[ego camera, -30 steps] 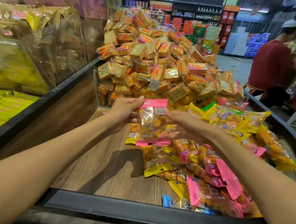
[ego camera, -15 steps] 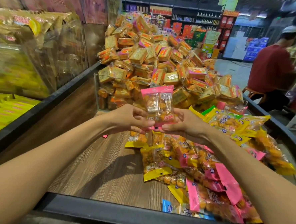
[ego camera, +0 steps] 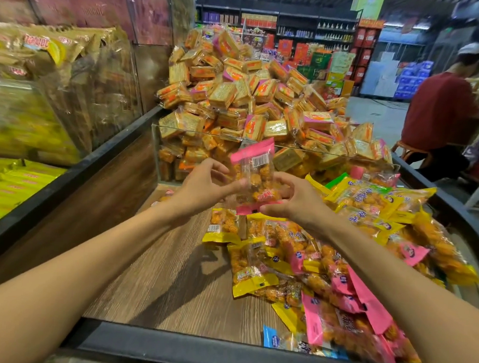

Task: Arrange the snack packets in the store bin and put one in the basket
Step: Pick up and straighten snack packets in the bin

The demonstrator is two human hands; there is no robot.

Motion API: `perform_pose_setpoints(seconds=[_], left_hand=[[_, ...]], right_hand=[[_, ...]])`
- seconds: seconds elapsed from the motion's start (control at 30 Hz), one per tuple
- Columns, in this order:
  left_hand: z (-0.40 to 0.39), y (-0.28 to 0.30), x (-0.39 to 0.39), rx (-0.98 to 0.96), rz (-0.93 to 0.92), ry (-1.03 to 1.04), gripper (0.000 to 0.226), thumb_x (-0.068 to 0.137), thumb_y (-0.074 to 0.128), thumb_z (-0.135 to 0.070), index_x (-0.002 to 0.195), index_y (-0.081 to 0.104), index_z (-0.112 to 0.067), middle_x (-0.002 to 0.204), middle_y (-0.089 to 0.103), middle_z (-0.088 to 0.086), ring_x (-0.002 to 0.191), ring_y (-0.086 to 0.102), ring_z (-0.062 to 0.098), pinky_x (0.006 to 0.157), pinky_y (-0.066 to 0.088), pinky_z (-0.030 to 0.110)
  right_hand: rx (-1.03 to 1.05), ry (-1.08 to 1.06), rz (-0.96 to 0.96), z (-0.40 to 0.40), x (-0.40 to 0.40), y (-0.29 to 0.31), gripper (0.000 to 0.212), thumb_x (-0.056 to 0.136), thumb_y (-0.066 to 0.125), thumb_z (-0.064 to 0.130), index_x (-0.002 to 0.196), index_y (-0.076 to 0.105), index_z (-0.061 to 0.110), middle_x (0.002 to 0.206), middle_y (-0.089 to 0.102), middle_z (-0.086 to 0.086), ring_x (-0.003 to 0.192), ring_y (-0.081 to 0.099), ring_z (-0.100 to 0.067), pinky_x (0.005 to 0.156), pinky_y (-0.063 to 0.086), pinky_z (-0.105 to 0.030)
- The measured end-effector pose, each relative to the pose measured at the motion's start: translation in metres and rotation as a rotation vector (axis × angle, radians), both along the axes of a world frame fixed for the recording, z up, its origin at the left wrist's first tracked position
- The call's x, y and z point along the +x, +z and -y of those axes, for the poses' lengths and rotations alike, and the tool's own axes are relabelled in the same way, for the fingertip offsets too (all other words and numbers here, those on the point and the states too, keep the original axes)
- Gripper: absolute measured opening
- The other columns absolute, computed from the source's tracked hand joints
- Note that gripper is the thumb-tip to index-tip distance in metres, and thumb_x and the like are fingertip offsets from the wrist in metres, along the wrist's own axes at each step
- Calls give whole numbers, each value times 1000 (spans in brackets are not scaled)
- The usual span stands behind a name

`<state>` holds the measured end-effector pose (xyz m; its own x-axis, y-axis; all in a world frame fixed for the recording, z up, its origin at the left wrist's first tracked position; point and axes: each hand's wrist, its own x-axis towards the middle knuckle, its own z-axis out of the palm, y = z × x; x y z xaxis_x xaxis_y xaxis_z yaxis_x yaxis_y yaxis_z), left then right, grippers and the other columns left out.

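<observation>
A clear snack packet with pink ends [ego camera: 254, 176] stands upright above the bin, held between both hands. My left hand [ego camera: 204, 184] pinches its left side with the fingertips, thumb raised. My right hand [ego camera: 296, 199] grips its lower right part, with the fingers under the pink bottom edge. Below and to the right, several yellow and pink snack packets [ego camera: 326, 259] lie in a loose heap on the bin's wooden floor [ego camera: 157, 274]. No basket is in view.
The bin's black front rim [ego camera: 222, 354] crosses the bottom. A glass divider [ego camera: 178, 155] holds back a tall pile of cracker packs [ego camera: 252, 98]. Yellow packs [ego camera: 8, 184] fill the left bin. A person in a red shirt [ego camera: 439, 109] sits at far right.
Both hands lifted the pink packet off the heap and turned it upright. It now tilts slightly right, and my left thumb has come away from it.
</observation>
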<state>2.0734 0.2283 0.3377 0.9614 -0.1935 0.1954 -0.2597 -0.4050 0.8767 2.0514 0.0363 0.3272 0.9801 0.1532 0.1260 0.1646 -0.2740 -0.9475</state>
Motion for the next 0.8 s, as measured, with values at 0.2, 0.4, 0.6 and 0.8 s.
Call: perform_pose_setpoints(seconds=[0.2, 0.4, 0.6, 0.8], left_hand=[[10, 0, -3, -379, -400, -204, 53, 88, 52, -53, 116, 62, -10, 107, 71, 12, 94, 69, 24, 86, 56, 38], [2, 5, 2, -424, -472, -188, 24, 97, 48, -34, 90, 62, -16, 60, 56, -5, 40, 50, 3, 48, 45, 21], [4, -2, 1, -411, -584, -321, 48, 71, 69, -43, 107, 55, -16, 101, 41, 11, 80, 45, 21, 67, 38, 27], [-3, -3, 4, -335, -418, -340, 40, 83, 64, -18, 121, 57, -8, 90, 67, 3, 69, 62, 7, 57, 51, 20]], right_hand=[[-533, 25, 325, -20, -8, -10, 83, 69, 84, 25, 139, 41, 33, 114, 43, 0, 93, 50, -9, 81, 47, -16], [-189, -163, 297, -11, -2, 2, 38, 88, 65, 37, 123, 58, 25, 104, 56, 0, 86, 55, -8, 72, 44, -17], [131, -159, -1, -5, 5, -1, 45, 99, 47, 34, 99, 63, -8, 77, 53, -8, 72, 54, -16, 67, 53, -28], [154, -166, 49, -5, 5, -2, 48, 99, 47, 30, 89, 56, -16, 63, 48, -9, 62, 52, -17, 59, 53, -25]])
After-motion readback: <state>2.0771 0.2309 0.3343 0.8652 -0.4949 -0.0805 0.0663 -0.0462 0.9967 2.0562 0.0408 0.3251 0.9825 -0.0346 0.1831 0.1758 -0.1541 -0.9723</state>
